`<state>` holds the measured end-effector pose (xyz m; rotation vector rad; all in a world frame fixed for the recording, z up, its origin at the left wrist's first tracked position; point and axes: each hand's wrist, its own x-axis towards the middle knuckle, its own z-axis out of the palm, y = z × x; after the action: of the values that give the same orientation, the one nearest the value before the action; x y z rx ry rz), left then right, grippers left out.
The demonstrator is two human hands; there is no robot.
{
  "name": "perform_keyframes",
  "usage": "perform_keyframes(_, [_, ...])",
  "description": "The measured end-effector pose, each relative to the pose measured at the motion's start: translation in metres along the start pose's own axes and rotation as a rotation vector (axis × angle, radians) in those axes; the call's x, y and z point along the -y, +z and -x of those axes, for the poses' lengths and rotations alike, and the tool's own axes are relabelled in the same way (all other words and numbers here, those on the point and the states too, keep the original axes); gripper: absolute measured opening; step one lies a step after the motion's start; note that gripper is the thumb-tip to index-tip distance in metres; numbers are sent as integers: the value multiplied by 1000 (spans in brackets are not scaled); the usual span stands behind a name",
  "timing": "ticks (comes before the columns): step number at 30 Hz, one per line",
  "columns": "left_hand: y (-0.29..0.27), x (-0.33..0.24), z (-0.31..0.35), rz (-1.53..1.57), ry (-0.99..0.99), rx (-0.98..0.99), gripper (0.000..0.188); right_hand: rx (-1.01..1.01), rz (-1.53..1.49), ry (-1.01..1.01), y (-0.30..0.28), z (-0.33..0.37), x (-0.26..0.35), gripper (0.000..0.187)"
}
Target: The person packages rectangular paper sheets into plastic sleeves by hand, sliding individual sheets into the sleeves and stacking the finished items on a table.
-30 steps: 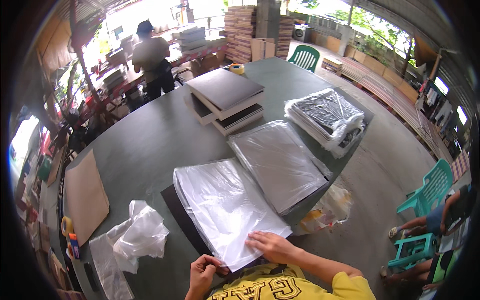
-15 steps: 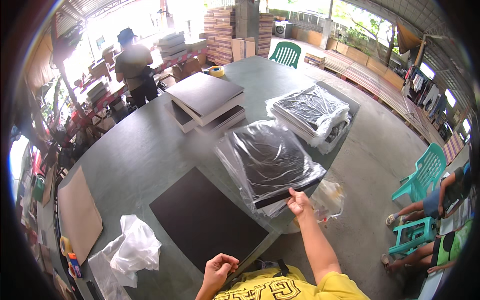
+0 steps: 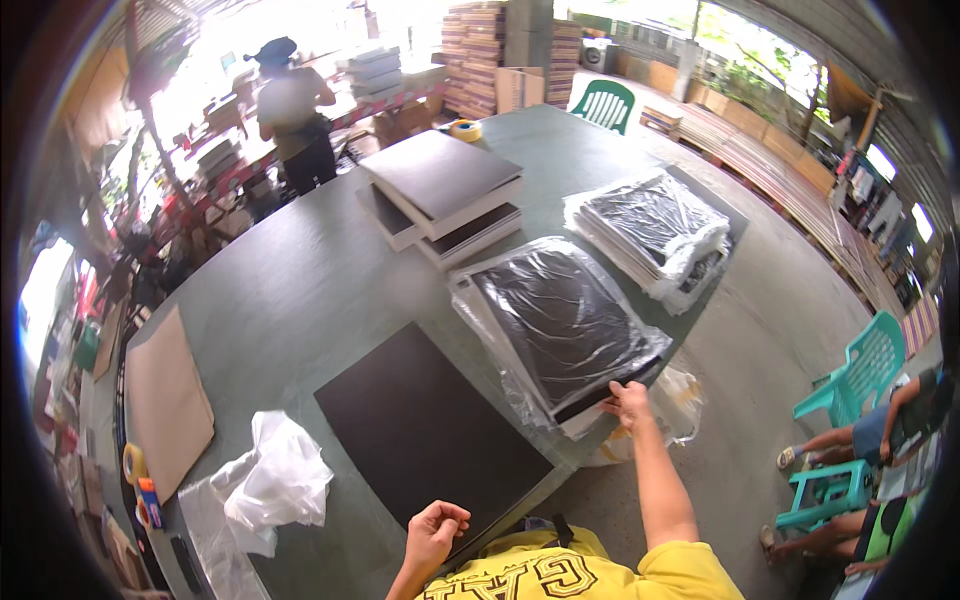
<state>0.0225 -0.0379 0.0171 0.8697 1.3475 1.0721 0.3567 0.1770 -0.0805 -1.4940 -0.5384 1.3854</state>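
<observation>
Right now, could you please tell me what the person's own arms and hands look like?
The left hand and right hand are bare, with no gloves, watch or bracelet showing. A short yellow sleeve covers the right upper arm; the left sleeve is out of view.

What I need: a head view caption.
Right hand gripping a plastic-wrapped stack by its edge, left hand curled near a black sheet.

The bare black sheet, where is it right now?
In the head view, the bare black sheet lies on the table at lower middle, between the crumpled white plastic on its left and the plastic-wrapped black sheet on its right.
</observation>
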Motion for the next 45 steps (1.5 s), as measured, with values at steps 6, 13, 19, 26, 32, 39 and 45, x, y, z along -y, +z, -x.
perform_keyframes(6, [-40, 2, 3, -211, 76, -118, 13, 135, 527, -73, -20, 10, 7, 32])
perform_keyframes(13, [-170, -33, -1, -896, 546, -749, 15, -133, 1084, -199, 3, 13, 33, 46])
perform_keyframes(19, [-233, -11, -1, -1288, 446, -941, 19, 44, 1068, -563, 83, 31, 48, 44])
perform_keyframes(26, [-260, -30, 2, -1201, 492, -1020, 12, 331, 1025, -739, 167, 67, 44, 37])
perform_keyframes(32, [-253, -127, 37, -776, 848, -1599, 15, 498, 864, -784, 179, 79, 38, 29])
perform_keyframes(39, [-148, -72, 7, -782, 824, -1124, 10, 1065, 462, 73, 221, 142, -20, 53])
perform_keyframes(45, [-84, 5, -31, -987, 647, -140, 24, 993, 29, 500, 252, 131, -57, 53])
